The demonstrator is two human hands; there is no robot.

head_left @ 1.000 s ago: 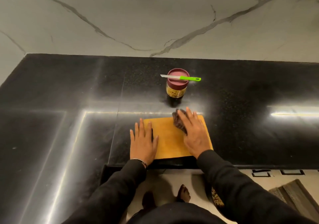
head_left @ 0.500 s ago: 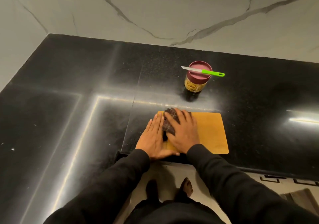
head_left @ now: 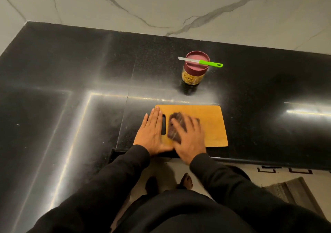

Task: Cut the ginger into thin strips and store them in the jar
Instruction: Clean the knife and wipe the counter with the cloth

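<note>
A wooden cutting board (head_left: pixel 211 123) lies at the counter's front edge. My left hand (head_left: pixel 152 134) rests flat on its left end beside the handle slot, fingers straight. My right hand (head_left: pixel 189 139) presses a dark cloth (head_left: pixel 176 123) onto the board's left half; the hand is blurred by motion. Behind the board stands a glass jar (head_left: pixel 191 78) with yellowish strips inside and a maroon lid (head_left: pixel 196 63). A green-handled knife (head_left: pixel 209 63) lies across that lid, blade pointing left. No loose ginger is visible on the board.
The black polished counter (head_left: pixel 71 89) stretches left and right, backed by a white marble wall (head_left: pixel 161 5). Below the counter edge are my feet on a tiled floor and a mat (head_left: pixel 293 195) at the lower right.
My right hand has slid the cloth across the board, from its far right corner to the left part. My left hand stays flat on the left end. The camera view shifted.
</note>
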